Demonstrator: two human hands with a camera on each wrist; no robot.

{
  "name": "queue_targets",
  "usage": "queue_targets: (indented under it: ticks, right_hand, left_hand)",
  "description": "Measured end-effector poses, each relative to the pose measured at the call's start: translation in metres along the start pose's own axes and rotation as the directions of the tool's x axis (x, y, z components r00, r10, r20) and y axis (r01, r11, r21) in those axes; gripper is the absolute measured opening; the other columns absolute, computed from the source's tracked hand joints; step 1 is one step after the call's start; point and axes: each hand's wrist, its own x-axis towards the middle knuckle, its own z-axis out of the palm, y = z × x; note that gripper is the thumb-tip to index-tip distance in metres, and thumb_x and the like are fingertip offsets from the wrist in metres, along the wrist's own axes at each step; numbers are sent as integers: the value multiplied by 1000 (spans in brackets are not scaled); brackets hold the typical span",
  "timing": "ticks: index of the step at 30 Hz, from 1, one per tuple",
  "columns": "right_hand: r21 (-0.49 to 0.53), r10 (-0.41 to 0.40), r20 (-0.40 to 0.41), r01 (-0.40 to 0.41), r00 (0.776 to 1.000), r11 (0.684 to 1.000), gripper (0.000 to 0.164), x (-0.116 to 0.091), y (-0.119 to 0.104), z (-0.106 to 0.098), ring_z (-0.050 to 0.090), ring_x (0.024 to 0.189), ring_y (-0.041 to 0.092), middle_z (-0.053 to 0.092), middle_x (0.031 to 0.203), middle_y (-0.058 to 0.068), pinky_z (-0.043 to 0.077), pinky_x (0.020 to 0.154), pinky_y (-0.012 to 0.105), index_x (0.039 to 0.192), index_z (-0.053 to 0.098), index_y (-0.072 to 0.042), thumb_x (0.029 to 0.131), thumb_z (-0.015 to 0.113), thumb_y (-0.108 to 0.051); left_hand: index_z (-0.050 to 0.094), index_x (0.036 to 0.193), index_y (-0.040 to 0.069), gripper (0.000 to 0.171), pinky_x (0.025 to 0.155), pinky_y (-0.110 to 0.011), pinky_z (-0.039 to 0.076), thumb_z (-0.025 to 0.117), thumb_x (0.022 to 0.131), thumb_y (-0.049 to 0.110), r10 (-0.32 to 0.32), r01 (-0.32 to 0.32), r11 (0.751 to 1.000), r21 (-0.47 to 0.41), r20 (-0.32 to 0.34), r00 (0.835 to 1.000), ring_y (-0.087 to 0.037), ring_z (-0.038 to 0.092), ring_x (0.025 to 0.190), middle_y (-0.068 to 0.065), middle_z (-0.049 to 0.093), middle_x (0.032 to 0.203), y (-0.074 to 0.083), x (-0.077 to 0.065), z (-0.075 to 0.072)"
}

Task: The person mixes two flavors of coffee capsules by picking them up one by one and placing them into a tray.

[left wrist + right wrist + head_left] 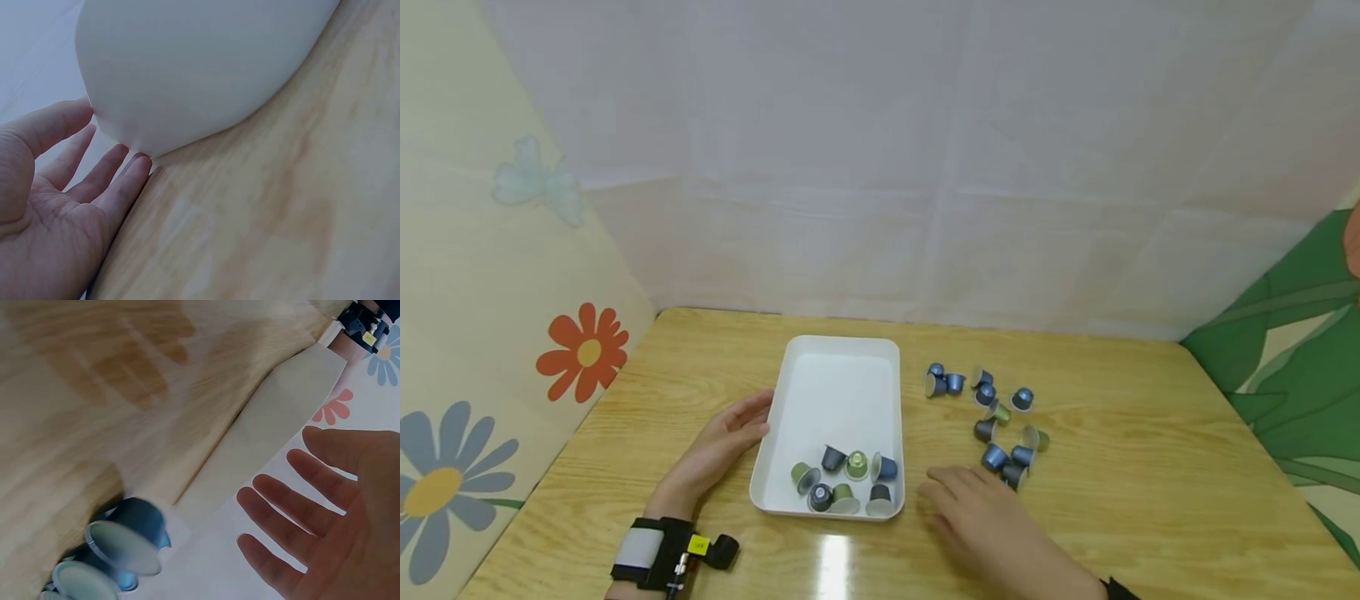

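Note:
A white rectangular tray (pixel 837 400) stands on the wooden table. Several coffee capsules lie in its near end, among them a green capsule (pixel 857 465) and a blue capsule (pixel 886 468). My left hand (pixel 718 454) is at the tray's left side; in the left wrist view its fingertips touch the tray wall (pixel 200 69). To the right of the tray my right hand (pixel 977 517) hovers over the table, its spread fingers holding nothing in the right wrist view. Loose capsules lie beyond it, including a dark blue capsule (pixel 995 457) close to the hand.
More blue capsules, such as a blue capsule (pixel 1022 399), and a green capsule (pixel 1000 412) are scattered on the table (pixel 1120 467) right of the tray. A white cloth (pixel 865 167) hangs behind the table, with flower-printed fabric (pixel 475 333) at the left side.

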Motion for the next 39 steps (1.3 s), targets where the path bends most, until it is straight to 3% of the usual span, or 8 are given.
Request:
queue_targets:
  ticks: [4, 10, 14, 27, 39]
  right_hand:
    - [14, 60, 34, -61, 998, 998, 32, -12, 9, -3, 61, 112, 22, 65, 120, 4, 51, 94, 47, 117, 68, -14, 87, 75, -24]
    - [46, 187, 141, -196, 972, 980, 34, -22, 21, -4, 58, 117, 27, 63, 126, 7, 46, 99, 52, 120, 66, -14, 91, 71, -30]
    - [42, 223, 136, -230, 965, 972, 34, -27, 26, -5, 58, 118, 28, 63, 126, 8, 45, 101, 53, 120, 67, -14, 90, 73, -28]
    - [0, 217, 163, -220, 962, 975, 36, -42, 44, -2, 61, 110, 23, 64, 118, 1, 51, 92, 49, 112, 68, -17, 80, 83, -18]
    - [1, 189, 179, -192, 966, 981, 34, -41, 45, -1, 62, 108, 23, 65, 117, 1, 51, 93, 50, 113, 70, -16, 81, 81, -15]
  left_hand:
    - [33, 150, -3, 63, 101, -18, 41, 63, 97, 12, 0, 0, 1000, -1, 4, 1000, -31, 34, 142, -19, 34, 155, 0, 1, 0]
    - [32, 151, -3, 63, 101, -18, 40, 63, 97, 11, 2, -2, 1000, 1, 0, 1000, -32, 32, 142, -19, 33, 156, 2, 0, -2]
    - [32, 151, -3, 63, 101, -18, 40, 62, 97, 10, 3, -3, 1000, 5, 1, 1000, -32, 32, 142, -19, 34, 156, 4, -1, -3]
    - [32, 151, -4, 64, 101, -18, 41, 63, 97, 11, 10, -10, 1000, -10, 18, 1000, -33, 32, 142, -21, 33, 156, 1, -1, 1]
    - [34, 151, 0, 63, 100, -18, 41, 64, 97, 14, -22, 22, 1000, 8, -4, 1000, -30, 33, 142, -16, 34, 156, 3, -1, 0]
